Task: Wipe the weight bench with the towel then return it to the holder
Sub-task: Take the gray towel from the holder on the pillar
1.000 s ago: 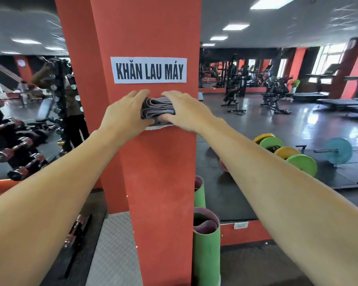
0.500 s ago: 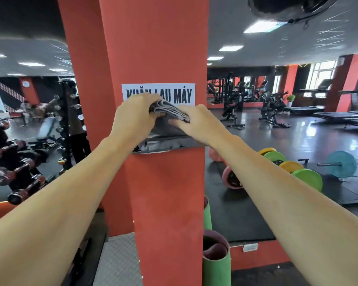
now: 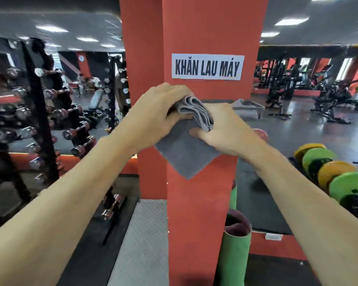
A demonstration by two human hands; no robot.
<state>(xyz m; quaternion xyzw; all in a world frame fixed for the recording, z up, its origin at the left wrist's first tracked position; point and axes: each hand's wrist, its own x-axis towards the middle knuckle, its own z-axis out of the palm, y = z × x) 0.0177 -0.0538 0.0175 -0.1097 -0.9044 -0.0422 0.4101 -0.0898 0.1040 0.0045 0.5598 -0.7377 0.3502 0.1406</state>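
Head view, step in hand: you look to be lifting one grey towel (image 3: 186, 153) clear of the holder (image 3: 248, 107) on the red pillar (image 3: 196, 213), the start of the task as I judge it, since no bench has been wiped in this view.
Head view, left hand: your left hand (image 3: 153, 118) is closed on the towel's bunched upper folds, thumb under, fingers curled over the top.
Head view, right hand: your right hand (image 3: 225, 129) is clamped on the same towel from the other side, thumb pressing the flat face just below the folds.
Head view, towel position: it sits between your two hands, in front of the pillar, with one loose corner hanging down to a point below them.
Head view, holder: a grey tray fixed to the pillar under the sign (image 3: 207, 67), just behind and to the right of your right hand; whether more towels remain in it, you cannot tell from here.
Doing it well: keep the folds gathered so the hanging corner does not snag the holder's rim, draw the towel straight toward you, then pass it to one hand before you turn to find the bench.
Risk: pull at an angle and you may drag the holder's other contents out.
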